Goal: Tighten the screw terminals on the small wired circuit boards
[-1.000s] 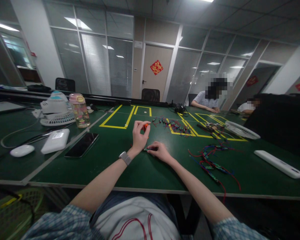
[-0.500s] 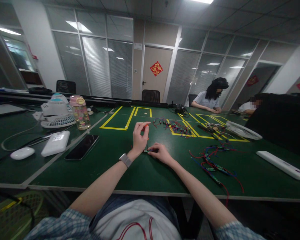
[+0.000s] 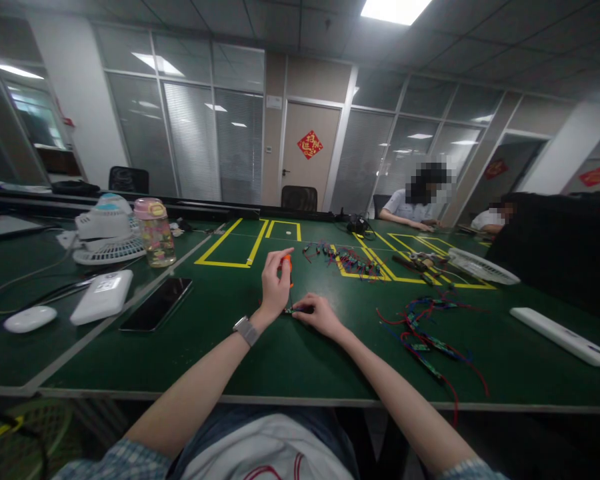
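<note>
Fingers of the left hand (image 3: 276, 283), seen from my remote seat through the head view, are curled around an orange-handled tool (image 3: 289, 264), the index finger stretched toward its top; I judge that grip suits steering the tool upright and pressing lightly from above. Its lower end points down toward a small wired circuit board (image 3: 289, 311), though I cannot tell whether the two touch. That board lies flat on the green surface (image 3: 195, 363), just in front of the person's body and between the hands. At its right end the right hand (image 3: 321, 317) pinches with thumb and fingertips, probably so the light piece cannot slide; whether they press on the board itself or its wires is too small for me to see. Both forearms come in over the near edge, which likely steadies such fine work. To the right I see a loose bunch of wired boards (image 3: 420, 347) lying near the right forearm, a handy spot for that hand, I would say. Farther off, a scattered cluster of boards (image 3: 350, 259) lies partly across yellow tape (image 3: 225, 265), while the phone (image 3: 157, 305) sits well left, apparently out of the working spot.
</note>
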A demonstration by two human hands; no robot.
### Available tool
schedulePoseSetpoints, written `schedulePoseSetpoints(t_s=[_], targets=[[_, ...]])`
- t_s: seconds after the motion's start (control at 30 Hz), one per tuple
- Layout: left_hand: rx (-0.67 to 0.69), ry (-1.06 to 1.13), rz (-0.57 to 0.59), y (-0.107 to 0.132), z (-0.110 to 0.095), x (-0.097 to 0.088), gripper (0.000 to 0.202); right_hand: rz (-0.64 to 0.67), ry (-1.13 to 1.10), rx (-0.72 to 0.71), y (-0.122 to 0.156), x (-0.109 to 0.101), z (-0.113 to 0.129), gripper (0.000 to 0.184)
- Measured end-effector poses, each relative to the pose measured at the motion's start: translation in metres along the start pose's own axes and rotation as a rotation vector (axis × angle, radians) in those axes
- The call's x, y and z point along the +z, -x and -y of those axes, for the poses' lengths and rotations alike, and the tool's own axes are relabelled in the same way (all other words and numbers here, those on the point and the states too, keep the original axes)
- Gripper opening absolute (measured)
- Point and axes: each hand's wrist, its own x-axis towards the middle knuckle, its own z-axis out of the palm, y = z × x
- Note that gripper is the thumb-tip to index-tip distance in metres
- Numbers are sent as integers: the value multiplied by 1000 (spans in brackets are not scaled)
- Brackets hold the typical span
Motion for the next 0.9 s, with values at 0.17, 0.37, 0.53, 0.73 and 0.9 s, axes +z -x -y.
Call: schedulePoseSetpoints(t_s=[0.17, 0.37, 0.53, 0.73, 0.9], targets=[[-21, -42, -16, 0, -1, 0, 21, -4, -16, 9, 0, 0, 0, 16], [1, -30, 25, 1, -4, -1, 25, -6, -18, -1, -1, 1, -1, 16], [7, 21, 46, 2, -4, -1, 28, -2, -7, -4, -1, 1, -1, 16], [29, -69, -2, 0, -4, -1, 16, -5, -3, -7, -1, 1, 0, 16], [34, -34, 27, 0, -4, -2, 23, -8, 13, -6, -1, 1, 0, 16]])
